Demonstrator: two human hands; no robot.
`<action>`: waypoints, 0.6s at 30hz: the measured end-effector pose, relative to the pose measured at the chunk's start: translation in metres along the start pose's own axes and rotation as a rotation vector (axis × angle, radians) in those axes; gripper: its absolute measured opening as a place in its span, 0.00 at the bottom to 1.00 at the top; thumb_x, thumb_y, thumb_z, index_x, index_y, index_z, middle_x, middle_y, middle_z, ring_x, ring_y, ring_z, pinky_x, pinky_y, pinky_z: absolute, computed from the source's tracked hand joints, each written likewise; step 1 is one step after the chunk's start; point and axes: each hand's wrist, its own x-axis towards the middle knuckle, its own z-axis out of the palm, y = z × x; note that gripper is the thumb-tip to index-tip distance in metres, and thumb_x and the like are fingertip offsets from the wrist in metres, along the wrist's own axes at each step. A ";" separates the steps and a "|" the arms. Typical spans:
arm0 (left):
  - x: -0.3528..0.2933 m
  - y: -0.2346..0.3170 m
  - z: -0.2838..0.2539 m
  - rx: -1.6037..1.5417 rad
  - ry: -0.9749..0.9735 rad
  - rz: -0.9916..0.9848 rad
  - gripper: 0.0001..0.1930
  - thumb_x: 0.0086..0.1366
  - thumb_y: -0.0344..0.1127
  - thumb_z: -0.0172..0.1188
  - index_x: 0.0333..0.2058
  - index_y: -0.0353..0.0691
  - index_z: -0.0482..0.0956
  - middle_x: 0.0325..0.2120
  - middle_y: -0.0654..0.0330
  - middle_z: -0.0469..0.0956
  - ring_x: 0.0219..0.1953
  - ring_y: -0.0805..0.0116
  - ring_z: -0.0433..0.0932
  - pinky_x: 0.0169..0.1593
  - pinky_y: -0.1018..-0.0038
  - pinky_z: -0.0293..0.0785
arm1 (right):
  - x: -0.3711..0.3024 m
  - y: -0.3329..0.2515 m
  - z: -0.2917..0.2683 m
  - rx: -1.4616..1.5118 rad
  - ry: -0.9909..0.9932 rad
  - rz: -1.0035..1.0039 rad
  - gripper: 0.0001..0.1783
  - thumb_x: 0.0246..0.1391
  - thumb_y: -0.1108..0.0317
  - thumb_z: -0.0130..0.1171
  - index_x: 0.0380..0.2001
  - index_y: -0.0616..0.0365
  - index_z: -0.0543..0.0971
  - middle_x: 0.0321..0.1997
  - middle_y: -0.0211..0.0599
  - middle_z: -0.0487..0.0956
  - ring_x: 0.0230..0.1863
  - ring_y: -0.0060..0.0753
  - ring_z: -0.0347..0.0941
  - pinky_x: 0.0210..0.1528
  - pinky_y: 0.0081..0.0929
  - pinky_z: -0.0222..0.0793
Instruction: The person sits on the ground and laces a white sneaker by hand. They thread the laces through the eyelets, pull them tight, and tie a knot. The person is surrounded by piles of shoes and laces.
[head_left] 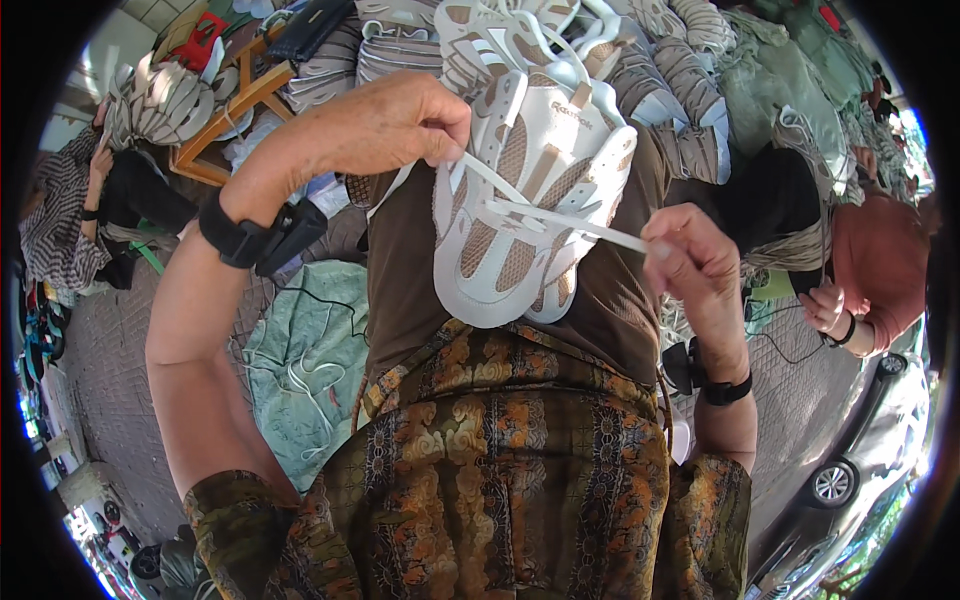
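Note:
A white and beige sneaker [495, 270] lies across my lap, its toe toward me and its tongue [565, 125] standing up at the far end. A flat white shoelace [570, 218] runs through the eyelets nearest the toe. My left hand [425, 125] pinches one end of the lace at the shoe's left side. On the right, my right hand [692, 255] grips the other end, drawn out straight from the shoe. Part of a second sneaker [555, 297] shows beneath the first.
Many similar sneakers [670, 85] are heaped beyond my knees. A wooden stool frame [235, 110] stands at the far left. Pale green cloth holding loose laces [300, 360] lies left of my lap. Other people sit on both sides, one in a red top [885, 265]. A parked car [850, 490] is at right.

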 end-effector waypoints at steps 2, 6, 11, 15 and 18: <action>0.000 -0.005 -0.006 0.018 -0.003 -0.005 0.08 0.59 0.33 0.59 0.27 0.33 0.75 0.19 0.64 0.72 0.25 0.76 0.71 0.32 0.76 0.68 | 0.004 0.006 -0.014 0.007 0.070 0.027 0.04 0.59 0.76 0.56 0.38 0.60 0.76 0.25 0.24 0.72 0.24 0.14 0.65 0.27 0.14 0.60; -0.004 -0.010 -0.013 0.073 -0.030 -0.006 0.04 0.57 0.28 0.56 0.28 0.33 0.76 0.20 0.62 0.75 0.26 0.72 0.74 0.34 0.73 0.70 | 0.005 0.021 -0.039 0.030 0.067 0.021 0.08 0.55 0.78 0.57 0.39 0.60 0.78 0.26 0.25 0.74 0.25 0.14 0.67 0.27 0.15 0.62; -0.014 -0.020 0.001 0.124 0.049 0.004 0.03 0.55 0.26 0.53 0.28 0.34 0.75 0.20 0.62 0.76 0.27 0.71 0.75 0.34 0.71 0.71 | -0.005 0.010 -0.036 -0.426 -0.103 0.044 0.08 0.54 0.76 0.58 0.39 0.62 0.79 0.25 0.27 0.76 0.26 0.16 0.70 0.31 0.18 0.65; -0.013 -0.001 -0.002 0.103 0.061 -0.038 0.04 0.55 0.24 0.50 0.28 0.34 0.74 0.19 0.62 0.74 0.27 0.74 0.75 0.34 0.75 0.71 | -0.010 -0.001 -0.023 -0.412 -0.151 0.077 0.06 0.55 0.70 0.60 0.31 0.63 0.79 0.20 0.25 0.73 0.24 0.15 0.65 0.27 0.19 0.60; -0.012 0.006 -0.004 0.007 0.093 -0.117 0.05 0.56 0.25 0.48 0.28 0.35 0.74 0.19 0.63 0.72 0.27 0.76 0.75 0.33 0.78 0.70 | -0.024 -0.007 -0.039 -0.326 0.004 -0.027 0.06 0.56 0.71 0.59 0.30 0.63 0.78 0.21 0.25 0.72 0.23 0.14 0.62 0.25 0.17 0.57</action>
